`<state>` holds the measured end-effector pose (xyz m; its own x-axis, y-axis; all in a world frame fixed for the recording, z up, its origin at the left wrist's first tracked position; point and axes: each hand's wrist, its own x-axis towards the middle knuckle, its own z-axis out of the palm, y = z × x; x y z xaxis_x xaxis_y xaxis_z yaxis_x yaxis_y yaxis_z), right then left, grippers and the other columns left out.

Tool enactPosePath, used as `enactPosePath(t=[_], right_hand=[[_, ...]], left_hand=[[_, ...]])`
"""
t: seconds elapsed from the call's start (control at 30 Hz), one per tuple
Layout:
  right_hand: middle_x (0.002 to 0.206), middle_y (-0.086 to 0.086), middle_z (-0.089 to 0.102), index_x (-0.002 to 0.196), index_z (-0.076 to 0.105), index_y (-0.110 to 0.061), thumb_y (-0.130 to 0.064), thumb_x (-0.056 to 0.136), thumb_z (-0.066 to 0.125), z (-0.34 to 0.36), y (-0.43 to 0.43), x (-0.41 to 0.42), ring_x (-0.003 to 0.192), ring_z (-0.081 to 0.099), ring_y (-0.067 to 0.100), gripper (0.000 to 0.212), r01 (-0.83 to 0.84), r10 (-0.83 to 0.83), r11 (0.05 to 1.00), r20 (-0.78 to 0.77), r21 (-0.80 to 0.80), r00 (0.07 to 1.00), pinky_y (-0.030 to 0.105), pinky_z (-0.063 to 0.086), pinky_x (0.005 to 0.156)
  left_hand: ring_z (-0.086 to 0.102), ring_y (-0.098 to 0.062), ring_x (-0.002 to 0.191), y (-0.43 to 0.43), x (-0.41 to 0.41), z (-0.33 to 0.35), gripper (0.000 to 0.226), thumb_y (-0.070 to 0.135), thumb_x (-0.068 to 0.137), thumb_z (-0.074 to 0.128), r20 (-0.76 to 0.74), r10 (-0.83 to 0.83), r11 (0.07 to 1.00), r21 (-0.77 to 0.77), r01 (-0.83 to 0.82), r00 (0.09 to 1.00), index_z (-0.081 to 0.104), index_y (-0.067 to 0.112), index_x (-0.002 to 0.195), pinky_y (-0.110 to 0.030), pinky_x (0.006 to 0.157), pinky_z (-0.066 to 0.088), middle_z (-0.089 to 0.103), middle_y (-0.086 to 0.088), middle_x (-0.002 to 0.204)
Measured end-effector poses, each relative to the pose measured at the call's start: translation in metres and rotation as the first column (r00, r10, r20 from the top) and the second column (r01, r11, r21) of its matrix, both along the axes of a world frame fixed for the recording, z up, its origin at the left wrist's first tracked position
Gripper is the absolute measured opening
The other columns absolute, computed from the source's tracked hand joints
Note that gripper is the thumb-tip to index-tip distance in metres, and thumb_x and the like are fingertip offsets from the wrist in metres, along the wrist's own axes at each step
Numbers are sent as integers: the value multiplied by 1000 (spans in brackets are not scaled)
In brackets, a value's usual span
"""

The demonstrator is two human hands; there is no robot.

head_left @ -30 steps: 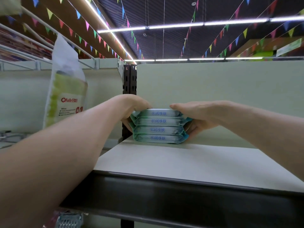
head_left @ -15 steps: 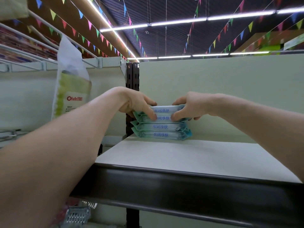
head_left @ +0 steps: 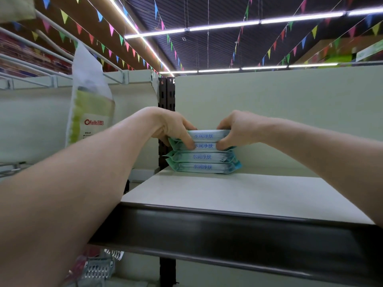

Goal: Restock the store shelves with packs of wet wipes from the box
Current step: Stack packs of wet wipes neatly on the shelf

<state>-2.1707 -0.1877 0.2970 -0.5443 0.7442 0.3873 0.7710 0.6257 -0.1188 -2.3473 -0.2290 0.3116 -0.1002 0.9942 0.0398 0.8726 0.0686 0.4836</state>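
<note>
A stack of several teal wet wipe packs point(head_left: 204, 157) with blue print stands at the back left of the pale shelf point(head_left: 238, 195), against the back panel. My left hand point(head_left: 172, 126) grips the left end of the top two packs, fingers over the top and thumb on the front. On the right end of the same two packs, my right hand point(head_left: 236, 128) holds them the same way. The two lower packs lie untouched on the shelf. The box is not in view.
A dark front rail point(head_left: 238, 241) edges the shelf. A slotted dark upright point(head_left: 165, 94) stands left of the stack. A white and green bag point(head_left: 91, 104) hangs in the left bay under wire racks point(head_left: 41, 59). A wire basket point(head_left: 97, 270) shows below.
My hands have shifted from cupping the whole stack at its sides to gripping only the top two packs. The view has tilted slightly, so the stack sits lower in the frame.
</note>
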Motion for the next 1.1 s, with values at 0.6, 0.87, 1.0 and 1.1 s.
enactPosePath(t=[0.6, 0.87, 1.0, 1.1], right_hand=[[110, -4, 43, 126, 34, -34, -52, 44, 77, -19, 13, -3, 89, 66, 20, 94, 81, -80, 997, 257, 7, 963, 42, 54, 85], [111, -3, 42, 125, 33, -33, -48, 49, 78, -20, 20, -10, 90, 66, 23, 90, 80, -77, 997, 248, -3, 966, 44, 53, 85], [112, -4, 42, 127, 32, -34, -55, 42, 74, -18, 19, -10, 93, 64, 24, 98, 93, -96, 995, 266, 23, 959, 43, 54, 84], [119, -3, 42, 133, 31, -33, -57, 53, 77, -15, 15, -9, 102, 57, 23, 95, 108, -136, 988, 307, 106, 942, 43, 50, 89]], left_hand=[[56, -21, 106, 3, 19, -5, 75, 33, 74, 80, -637, 52, 992, -53, -111, 769, 37, 25, 134, -29, 61, 49, 54, 1, 123], [58, -23, 109, 14, 8, -6, 76, 29, 71, 82, -582, 48, 994, -48, -94, 811, 38, 23, 133, -34, 89, 49, 57, -1, 120], [58, -24, 109, 14, 8, -8, 78, 30, 70, 83, -579, 52, 994, -50, -98, 814, 38, 23, 134, -39, 96, 49, 57, -2, 121], [57, -23, 108, 11, 10, -8, 82, 38, 67, 83, -645, 95, 991, -13, -136, 758, 38, 22, 135, -39, 96, 48, 56, -2, 120]])
